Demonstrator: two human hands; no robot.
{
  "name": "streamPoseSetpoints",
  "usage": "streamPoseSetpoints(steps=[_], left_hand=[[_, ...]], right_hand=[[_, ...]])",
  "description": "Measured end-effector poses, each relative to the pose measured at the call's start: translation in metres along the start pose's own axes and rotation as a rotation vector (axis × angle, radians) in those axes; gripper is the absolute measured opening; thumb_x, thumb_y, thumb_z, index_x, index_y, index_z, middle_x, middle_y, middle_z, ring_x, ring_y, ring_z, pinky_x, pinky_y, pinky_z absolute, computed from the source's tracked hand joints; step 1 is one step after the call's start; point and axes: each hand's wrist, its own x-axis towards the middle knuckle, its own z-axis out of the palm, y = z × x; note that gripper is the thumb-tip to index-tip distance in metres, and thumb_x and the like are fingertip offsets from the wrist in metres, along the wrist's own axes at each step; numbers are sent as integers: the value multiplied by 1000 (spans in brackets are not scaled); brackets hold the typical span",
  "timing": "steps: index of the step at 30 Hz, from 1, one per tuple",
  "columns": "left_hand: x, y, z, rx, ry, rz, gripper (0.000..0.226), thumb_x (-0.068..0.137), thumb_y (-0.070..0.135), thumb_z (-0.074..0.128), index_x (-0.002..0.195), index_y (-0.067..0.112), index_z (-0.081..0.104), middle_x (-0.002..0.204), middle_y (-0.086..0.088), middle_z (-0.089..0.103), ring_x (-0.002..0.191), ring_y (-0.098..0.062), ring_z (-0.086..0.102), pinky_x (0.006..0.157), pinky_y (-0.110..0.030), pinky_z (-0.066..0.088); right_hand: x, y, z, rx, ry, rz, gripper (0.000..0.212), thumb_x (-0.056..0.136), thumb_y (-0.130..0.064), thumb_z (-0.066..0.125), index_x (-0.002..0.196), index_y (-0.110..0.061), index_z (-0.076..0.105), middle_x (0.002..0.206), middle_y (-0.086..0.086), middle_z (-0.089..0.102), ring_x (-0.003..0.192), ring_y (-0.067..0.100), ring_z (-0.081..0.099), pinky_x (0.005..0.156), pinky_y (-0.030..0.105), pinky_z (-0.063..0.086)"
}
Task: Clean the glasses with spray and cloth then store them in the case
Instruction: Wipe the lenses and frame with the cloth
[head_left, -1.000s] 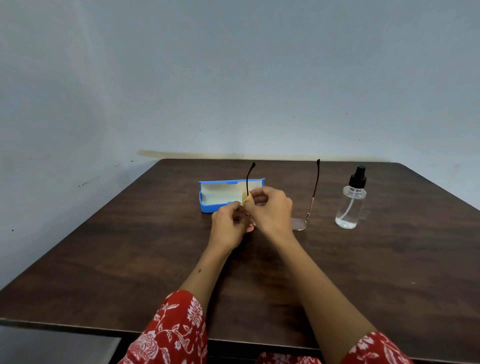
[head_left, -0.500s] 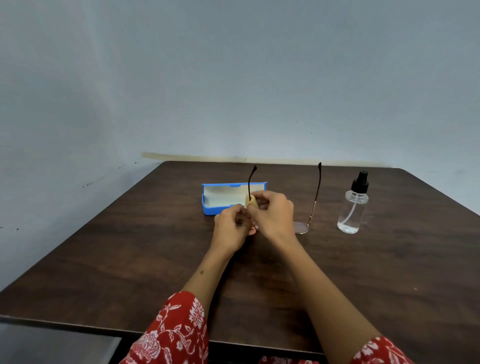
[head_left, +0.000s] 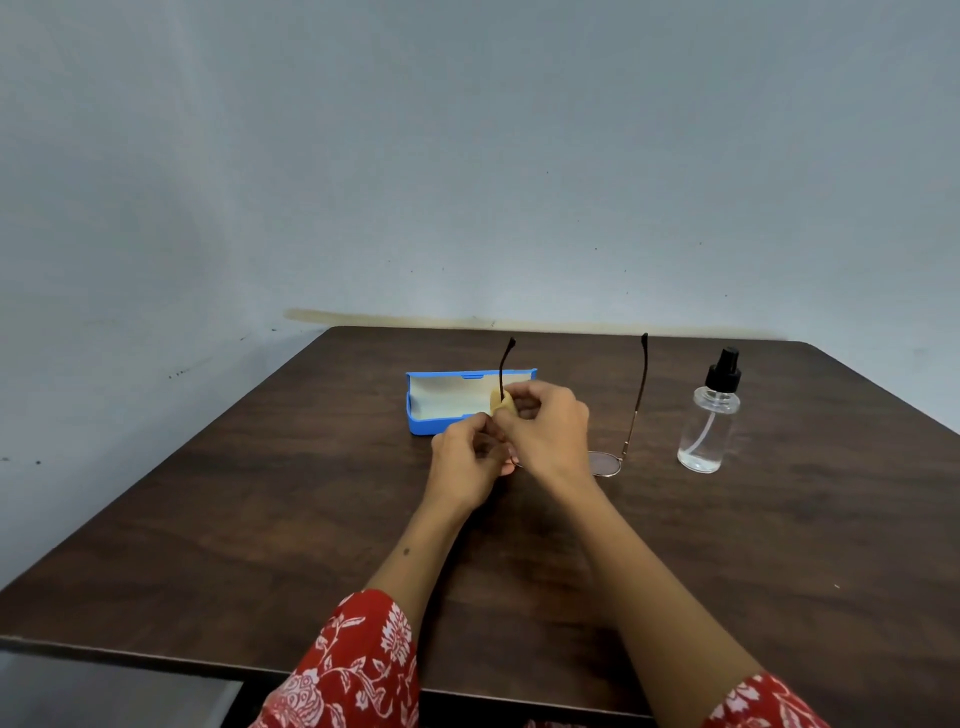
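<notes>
The glasses rest lenses-down on the dark wooden table, their two dark temple arms sticking up and away from me. My left hand grips the left side of the frame. My right hand pinches a small yellow cloth against the left lens area, which both hands hide. The right lens is visible beside my right wrist. An open blue case with a pale lining lies just behind my hands. A clear spray bottle with a black pump stands to the right.
The table's back edge meets a grey wall. Its near edge runs below my forearms, which wear red floral sleeves.
Both hands stay on the glasses. The yellow cloth shifts slightly under my right fingers at the left lens. The view drifts a little.
</notes>
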Motion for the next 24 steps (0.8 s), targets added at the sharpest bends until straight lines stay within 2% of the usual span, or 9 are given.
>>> streamPoseSetpoints(steps=[2, 4, 6, 8, 11, 15, 18, 21, 24], left_hand=[[-1, 2, 0, -39, -7, -16, 11, 82, -1, 64, 91, 3, 66, 78, -8, 70, 65, -3, 68, 59, -19, 56], [-2, 5, 1, -104, -13, -35, 6, 82, -4, 63, 84, 1, 64, 72, -6, 67, 61, 0, 66, 57, -14, 53], [-2, 6, 3, -140, -13, -48, 15, 81, -6, 63, 75, 7, 61, 70, -3, 66, 65, -6, 67, 60, -18, 55], [-2, 6, 4, -162, -8, -68, 21, 82, -6, 64, 71, 12, 58, 71, -3, 66, 70, -11, 68, 62, -20, 57], [-2, 5, 5, -192, 0, -72, 16, 82, -4, 66, 73, 8, 58, 73, -7, 66, 73, -18, 69, 63, -24, 58], [-1, 4, 4, -212, 2, -97, 9, 82, -2, 67, 80, 2, 60, 74, -8, 67, 76, -21, 70, 63, -23, 58], [-1, 5, 5, -216, 5, -114, 9, 82, -1, 67, 81, 3, 60, 75, -7, 68, 74, -20, 70, 61, -21, 57], [0, 6, 6, -214, 6, -129, 12, 81, 0, 68, 78, 7, 60, 77, -8, 70, 76, -20, 71, 61, -21, 57], [0, 7, 6, -195, -7, -138, 14, 81, 0, 69, 76, 10, 60, 79, -11, 70, 75, -18, 71, 62, -23, 58]], right_hand=[[2, -6, -1, 11, 21, -14, 21, 75, -14, 67, 96, -16, 72, 80, -3, 69, 79, 17, 66, 69, 33, 57], [5, -18, -5, 30, 55, -61, 17, 76, -15, 68, 93, -15, 72, 77, -6, 68, 75, 8, 64, 74, 25, 53], [7, -31, -9, 72, 84, -109, 14, 77, -15, 70, 91, -13, 72, 74, -9, 67, 69, 0, 61, 69, 16, 50], [8, -41, -14, 125, 100, -131, 14, 77, -12, 69, 90, -13, 72, 72, -10, 67, 66, -1, 61, 69, 16, 51], [5, -55, -23, 213, 132, -149, 8, 78, -14, 71, 85, -18, 71, 72, -11, 69, 66, 0, 63, 73, 20, 53], [-5, -59, -60, 188, 193, -156, 3, 81, -27, 72, 79, -24, 71, 70, -15, 69, 65, -3, 63, 70, 14, 50], [-16, -41, -103, -59, 88, -20, 10, 76, -24, 72, 66, -26, 69, 64, -15, 67, 63, -2, 61, 66, 14, 48], [-22, -12, -128, -267, 8, 170, 9, 73, -21, 74, 67, -27, 71, 66, -12, 65, 69, 3, 58, 65, 21, 46], [-19, 7, -130, -222, 3, 257, 12, 73, -16, 74, 68, -25, 70, 70, -11, 64, 69, 2, 57, 60, 17, 44]])
